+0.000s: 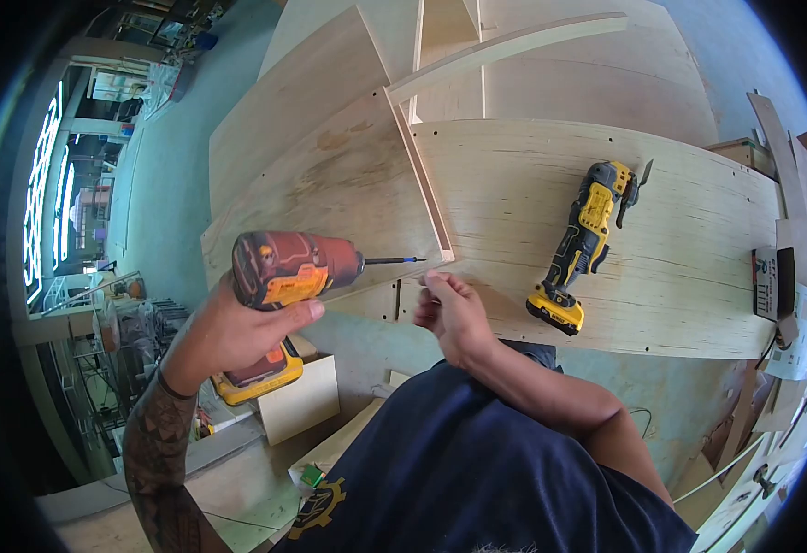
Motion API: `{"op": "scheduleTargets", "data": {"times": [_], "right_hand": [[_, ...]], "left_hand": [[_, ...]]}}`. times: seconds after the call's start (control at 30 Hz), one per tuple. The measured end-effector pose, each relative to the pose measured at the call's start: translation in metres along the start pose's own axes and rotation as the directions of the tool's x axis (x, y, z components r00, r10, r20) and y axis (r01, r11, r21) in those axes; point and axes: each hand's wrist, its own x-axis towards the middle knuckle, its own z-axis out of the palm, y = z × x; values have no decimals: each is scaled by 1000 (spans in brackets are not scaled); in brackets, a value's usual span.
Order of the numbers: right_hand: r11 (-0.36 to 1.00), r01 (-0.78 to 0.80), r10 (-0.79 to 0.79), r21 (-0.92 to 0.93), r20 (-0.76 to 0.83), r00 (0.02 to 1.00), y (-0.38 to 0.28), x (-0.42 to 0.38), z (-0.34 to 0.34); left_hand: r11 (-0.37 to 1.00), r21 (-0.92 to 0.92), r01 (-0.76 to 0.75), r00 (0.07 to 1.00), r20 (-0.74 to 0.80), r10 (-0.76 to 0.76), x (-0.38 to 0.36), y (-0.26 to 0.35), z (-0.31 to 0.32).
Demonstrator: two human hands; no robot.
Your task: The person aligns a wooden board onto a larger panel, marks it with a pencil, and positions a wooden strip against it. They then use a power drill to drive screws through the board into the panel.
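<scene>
My left hand (pixel 237 327) is wrapped round the grip of a cordless impact driver (pixel 297 263) with a red and black body and a yellow battery. Its long bit (pixel 389 261), with a blue band near the tip, points right toward the corner of a plywood panel (pixel 329 175). Just below and right of the bit's tip is my right hand (pixel 456 318), thumb and fingertips pinched together; anything between them is too small to make out. A narrow wooden strip (pixel 422 180) runs along the panel's edge and ends near the bit.
A yellow and black oscillating multi-tool (pixel 583 244) lies on a long plywood board (pixel 698 267) to the right. Another wooden strip (pixel 514 53) rests across the far panels. A box (pixel 765 281) and offcuts stand at the right edge. Below the driver is a small wooden piece (pixel 302 401).
</scene>
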Motion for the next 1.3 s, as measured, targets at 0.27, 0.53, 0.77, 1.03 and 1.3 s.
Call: {"op": "scheduleTargets", "data": {"times": [0.27, 0.53, 0.77, 1.03, 1.3], "right_hand": [[851, 275, -238, -448, 138, 961, -38, -44, -12], [336, 782, -820, -526, 245, 517, -160, -121, -39], [-43, -508, -998, -860, 62, -20, -401, -257, -253], [-266, -367, -938, -891, 152, 310, -511, -305, -453], [-219, -405, -952, -888, 102, 289, -502, -314, -399]], "left_hand": [[998, 39, -40, 999, 21, 39, 10, 8, 3], [1000, 4, -18, 1000, 6, 18, 15, 1, 13], [999, 12, -45, 999, 27, 44, 22, -3, 26], [1000, 17, -11, 1000, -12, 11, 16, 3, 37], [967, -253, -13, 991, -133, -21, -22, -14, 55]]}}
